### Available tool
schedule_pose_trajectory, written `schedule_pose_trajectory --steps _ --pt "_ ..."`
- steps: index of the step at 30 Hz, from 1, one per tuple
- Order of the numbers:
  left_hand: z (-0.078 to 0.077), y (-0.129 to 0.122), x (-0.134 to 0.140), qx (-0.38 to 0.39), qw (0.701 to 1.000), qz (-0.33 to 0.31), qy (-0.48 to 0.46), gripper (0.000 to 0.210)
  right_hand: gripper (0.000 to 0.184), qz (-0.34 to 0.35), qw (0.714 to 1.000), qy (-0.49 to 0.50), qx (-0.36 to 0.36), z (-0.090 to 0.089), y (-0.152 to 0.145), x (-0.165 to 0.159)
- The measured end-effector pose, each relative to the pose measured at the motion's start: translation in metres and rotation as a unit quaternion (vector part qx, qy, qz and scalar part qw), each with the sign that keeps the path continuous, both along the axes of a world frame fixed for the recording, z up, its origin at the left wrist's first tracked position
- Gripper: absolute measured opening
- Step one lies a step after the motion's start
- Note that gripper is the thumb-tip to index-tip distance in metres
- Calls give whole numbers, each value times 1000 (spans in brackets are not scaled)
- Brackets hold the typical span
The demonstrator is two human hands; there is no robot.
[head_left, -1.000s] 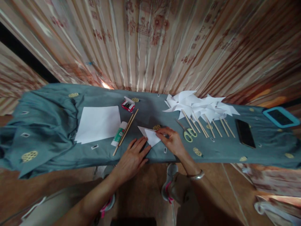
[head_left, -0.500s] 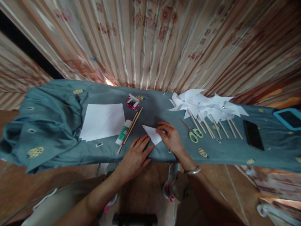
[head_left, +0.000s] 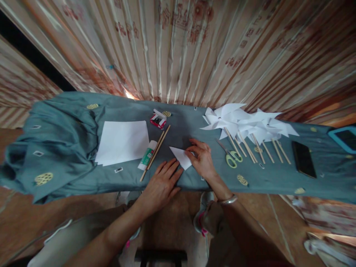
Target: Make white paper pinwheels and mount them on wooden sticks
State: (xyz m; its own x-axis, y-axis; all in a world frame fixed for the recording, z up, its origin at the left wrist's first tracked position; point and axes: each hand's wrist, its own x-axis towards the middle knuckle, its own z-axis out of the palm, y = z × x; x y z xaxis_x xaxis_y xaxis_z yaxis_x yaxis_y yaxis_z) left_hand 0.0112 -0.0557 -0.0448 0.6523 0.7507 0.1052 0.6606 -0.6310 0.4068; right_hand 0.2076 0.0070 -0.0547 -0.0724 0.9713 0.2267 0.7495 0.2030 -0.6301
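Note:
A small white folded paper triangle (head_left: 181, 157) lies on the green cloth between my hands. My right hand (head_left: 202, 157) pinches its right corner, thumb and fingertips closed on the paper. Flat on the cloth, my left hand (head_left: 162, 181) has its fingers stretched out, the fingertips at the paper's left edge. Two wooden sticks (head_left: 155, 152) and a green-and-white glue stick (head_left: 147, 155) lie just beyond my left hand. Scissors with light green handles (head_left: 233, 158) rest to the right of my right hand.
A stack of white paper (head_left: 124, 142) lies at the left, beside a small open red box (head_left: 158, 119). Several white paper pinwheels (head_left: 236, 116) on sticks overlap at the back right. A black phone (head_left: 303, 159) and a blue-framed device (head_left: 345, 139) lie farther right. Behind hangs a curtain (head_left: 178, 55).
The view has shifted slightly, moving things at the right a little rightward. Both hands stay at the folded paper, with only a slight change in the right fingers.

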Motion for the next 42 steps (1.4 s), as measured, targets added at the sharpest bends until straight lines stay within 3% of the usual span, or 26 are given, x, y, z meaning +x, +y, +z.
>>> schedule_pose_trajectory --steps 8,13,33,42 --pt "1 6 -3 31 998 33 -45 49 14 -1 1000 -16 11 -1 0 0" --pt "-1 15 1 39 999 35 -8 61 14 -1 1000 -15 12 0 0 -1" --pt "-8 22 3 44 998 36 40 59 19 7 999 -40 13 6 -2 -2" --pt "-6 22 4 54 997 35 42 60 30 19 990 -99 95 13 -17 2"
